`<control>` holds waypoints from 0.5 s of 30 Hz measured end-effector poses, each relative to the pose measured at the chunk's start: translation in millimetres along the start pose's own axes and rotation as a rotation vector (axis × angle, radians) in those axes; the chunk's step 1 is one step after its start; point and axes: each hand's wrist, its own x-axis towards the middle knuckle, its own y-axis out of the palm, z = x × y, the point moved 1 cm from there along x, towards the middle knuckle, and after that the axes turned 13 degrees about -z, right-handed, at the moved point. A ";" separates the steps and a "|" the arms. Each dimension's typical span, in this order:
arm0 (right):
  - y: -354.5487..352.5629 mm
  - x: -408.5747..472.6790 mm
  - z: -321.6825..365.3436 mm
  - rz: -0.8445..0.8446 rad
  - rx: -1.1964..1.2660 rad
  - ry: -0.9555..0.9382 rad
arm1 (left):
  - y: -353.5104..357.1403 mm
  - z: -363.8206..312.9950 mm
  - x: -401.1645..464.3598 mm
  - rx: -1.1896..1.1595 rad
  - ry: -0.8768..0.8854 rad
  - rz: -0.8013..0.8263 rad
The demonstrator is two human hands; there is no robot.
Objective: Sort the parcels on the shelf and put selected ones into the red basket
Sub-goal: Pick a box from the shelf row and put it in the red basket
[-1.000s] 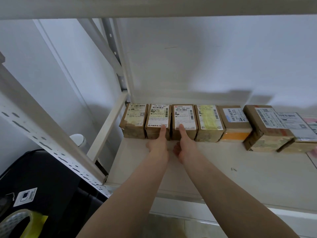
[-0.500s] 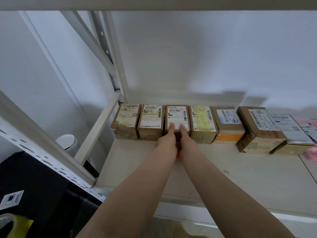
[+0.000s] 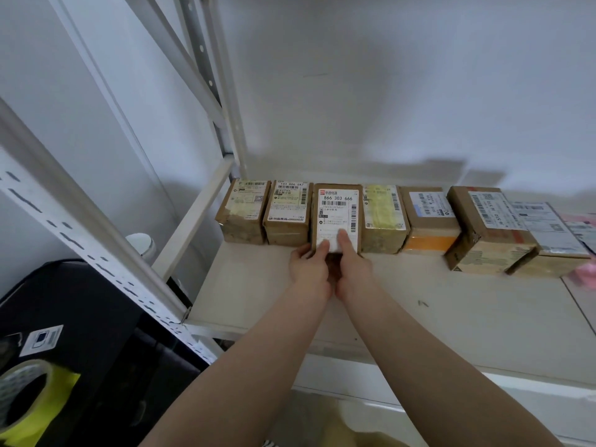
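Both hands are gripping one parcel [image 3: 337,214] by its near end: the left hand [image 3: 308,266] wrapping the left corner, the right hand [image 3: 353,264] laying fingers over its label. It is sitting third from left in the row of parcels [image 3: 429,217] lining the shelf [image 3: 451,311] along its far edge.

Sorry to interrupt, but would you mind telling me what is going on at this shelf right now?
A person is working through a row of brown cardboard parcels lined up along the back of a white metal shelf. Both the left hand and the right hand grip the near end of the third parcel from the left, the brown box with the white label reading 866 303 666, which sits slightly proud of its neighbours. No red basket is in view. A roll of yellow tape lies lower left.
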 end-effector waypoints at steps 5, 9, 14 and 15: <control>-11.9 -4.2 -6.3 0.031 -0.018 -0.069 | -12.2 3.1 -14.1 -0.014 0.086 -0.005; -24.1 -11.4 -11.6 0.038 0.027 -0.134 | -25.9 -2.0 -25.6 -0.029 0.100 0.033; -34.8 -23.7 -17.3 0.164 0.103 -0.186 | -41.9 -6.5 -32.9 -0.013 0.087 0.108; -36.7 -27.9 -18.8 0.176 0.118 -0.182 | -45.5 -6.7 -33.1 0.004 0.093 0.112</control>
